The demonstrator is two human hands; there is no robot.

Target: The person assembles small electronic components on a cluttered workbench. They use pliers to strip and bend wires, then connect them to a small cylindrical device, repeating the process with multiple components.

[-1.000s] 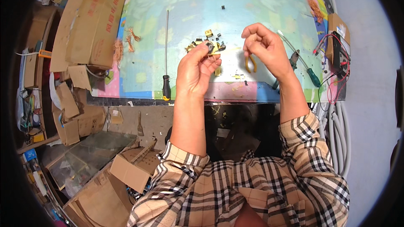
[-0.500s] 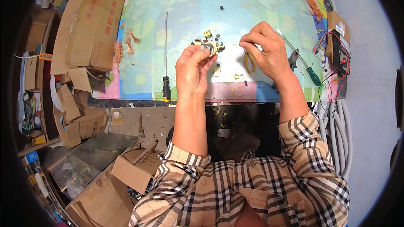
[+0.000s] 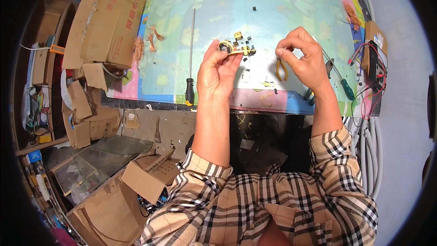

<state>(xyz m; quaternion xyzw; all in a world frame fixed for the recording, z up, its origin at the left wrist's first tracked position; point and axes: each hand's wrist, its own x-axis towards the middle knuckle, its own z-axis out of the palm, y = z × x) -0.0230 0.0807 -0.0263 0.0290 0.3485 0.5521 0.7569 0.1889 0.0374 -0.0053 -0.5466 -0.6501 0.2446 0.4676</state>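
Observation:
My left hand [image 3: 215,74] holds a small round part with a yellow rim and dark middle [image 3: 225,47]. Its thumb lies against the rim, and the other fingers stretch out beneath. Around those fingertips lie a yellow block [image 3: 238,35] and several small black pieces [image 3: 248,42]. To the right, my right hand [image 3: 302,53] hovers over the table with thumb and forefinger pinched together; whatever may be between them is too small to make out. Just below that pinch, pliers with yellow handles [image 3: 283,72] rest on the table, partly hidden by the hand.
A black-handled screwdriver [image 3: 190,93] lies left of my left hand. Right of my right hand are a green-handled screwdriver [image 3: 347,90] and a black meter with leads [image 3: 376,64]. Copper wire bundles [image 3: 152,38] lie near a large cardboard box [image 3: 111,18].
The whole view has shifted, moving the table rightward in the picture. My left hand has turned the round part and loosened its fingers around it. My right hand keeps its pinch.

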